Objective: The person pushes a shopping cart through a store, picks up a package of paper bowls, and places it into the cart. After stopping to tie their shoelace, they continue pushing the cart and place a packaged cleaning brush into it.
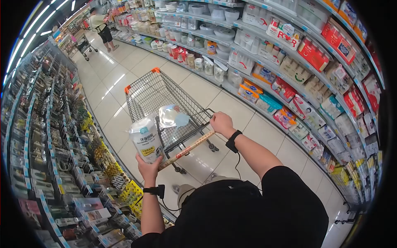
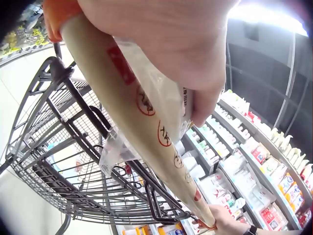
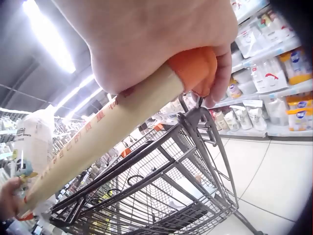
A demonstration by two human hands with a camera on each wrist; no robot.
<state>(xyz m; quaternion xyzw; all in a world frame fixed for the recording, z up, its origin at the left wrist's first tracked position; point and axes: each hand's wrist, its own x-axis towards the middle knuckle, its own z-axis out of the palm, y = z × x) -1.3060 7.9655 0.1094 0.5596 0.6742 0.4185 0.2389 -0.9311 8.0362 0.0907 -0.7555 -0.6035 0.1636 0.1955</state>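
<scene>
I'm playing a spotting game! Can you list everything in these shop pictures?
Near cart: one, dark wire with orange corners, middle
Handle: one, cream, cart's near edge
Packet: one, white and clear, left hand
Packaging: count unclear, clear, near cart
Far cart: one, dark, down the aisle
Shopper: one, pale top, beside far cart
Shelves: several, grey, right; too many goods to count
Lights: several, white, overhead
Floor: one, pale tiles, below
Shirt: one, black, on the person
Hands: two, bare, at handle
</scene>
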